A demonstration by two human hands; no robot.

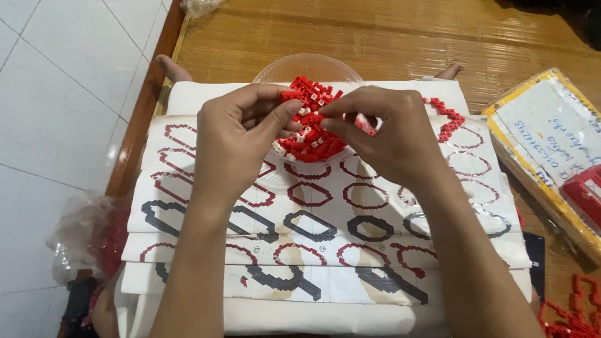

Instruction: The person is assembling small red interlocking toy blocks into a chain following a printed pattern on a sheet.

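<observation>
With the left hand (pixel 238 130) pinching the red-and-white brick model (pixel 312 123) at nine o'clock and the right hand (pixel 388 135) gripping it at three, above the instruction sheet (pixel 325 220), uneven squeezing could likely snap bricks off into the clear bowl (pixel 304 66) at twelve.

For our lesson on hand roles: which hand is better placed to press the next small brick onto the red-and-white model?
Probably the right hand: its fingertips pinch at the brick model, while the left hand steadies it.
</observation>
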